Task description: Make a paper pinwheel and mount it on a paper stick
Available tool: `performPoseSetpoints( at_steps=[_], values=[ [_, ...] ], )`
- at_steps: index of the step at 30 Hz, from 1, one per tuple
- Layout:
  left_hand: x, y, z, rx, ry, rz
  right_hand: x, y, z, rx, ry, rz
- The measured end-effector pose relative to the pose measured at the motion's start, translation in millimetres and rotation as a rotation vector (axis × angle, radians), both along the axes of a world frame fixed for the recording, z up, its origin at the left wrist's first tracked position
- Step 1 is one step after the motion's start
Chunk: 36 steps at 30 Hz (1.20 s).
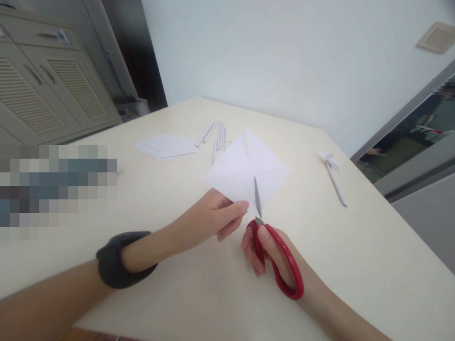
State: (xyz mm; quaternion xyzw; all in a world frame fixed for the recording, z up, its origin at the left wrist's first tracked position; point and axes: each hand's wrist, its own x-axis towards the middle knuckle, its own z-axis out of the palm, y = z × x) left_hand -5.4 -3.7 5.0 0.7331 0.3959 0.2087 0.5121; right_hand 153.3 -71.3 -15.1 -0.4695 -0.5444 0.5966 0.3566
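"Where is the paper sheet (231, 166), and who has it?"

"Centre of the dial, corner towards us. The left hand (223, 215), at its seven o'clock, pinches the near edge, probably to steady it against the blades."

"And the right hand (272, 246)?"

"At five o'clock, wrapped round the red-handled scissors (293, 270). One blade lies over the sheet, pointing to twelve (the other I can't see, perhaps underneath), which suggests a cut inward from the corner."

"Why are the paper tubes (221, 135) off at eleven and the loose sheets (174, 146) at ten?"

"Likely to leave elbow room. The paper pinwheel (334, 175) sits well apart at three, presumably for the same reason."
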Motion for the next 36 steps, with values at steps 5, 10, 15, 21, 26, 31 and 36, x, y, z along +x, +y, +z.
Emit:
performPoseSetpoints(
  at_steps=[5, 10, 15, 21, 26, 31, 36],
  values=[
    [-0.9, 2.2, -2.8, -0.018, -0.033, -0.018, 0.9, -0.7, -0.7, 0.015, 0.019, -0.003],
    [-0.3, 1.4, -0.7, -0.048, -0.038, -0.011, 1.5, -0.4, -1.5, -0.010, 0.022, 0.006],
    [-0.7, 1.9, 0.2, -0.072, -0.043, -0.006, 1.9, -1.8, -1.8, -0.009, 0.030, 0.019],
    [-3.3, 4.8, -1.4, -0.098, -0.043, -0.055, 0.2, -1.4, -1.0, -0.011, 0.003, -0.008],
    [-1.5, 3.6, -2.5, -0.082, -0.031, -0.010, -0.9, -1.1, -1.0, 0.014, -0.016, -0.028],
    [0.6, 3.1, -5.3, -0.037, -0.030, 0.025, -0.8, -1.2, -1.9, 0.024, -0.007, -0.029],
    [-0.1, 3.2, -4.0, -0.005, -0.046, 0.048, 0.5, -1.6, -5.9, -0.004, 0.009, -0.018]
  ],
)
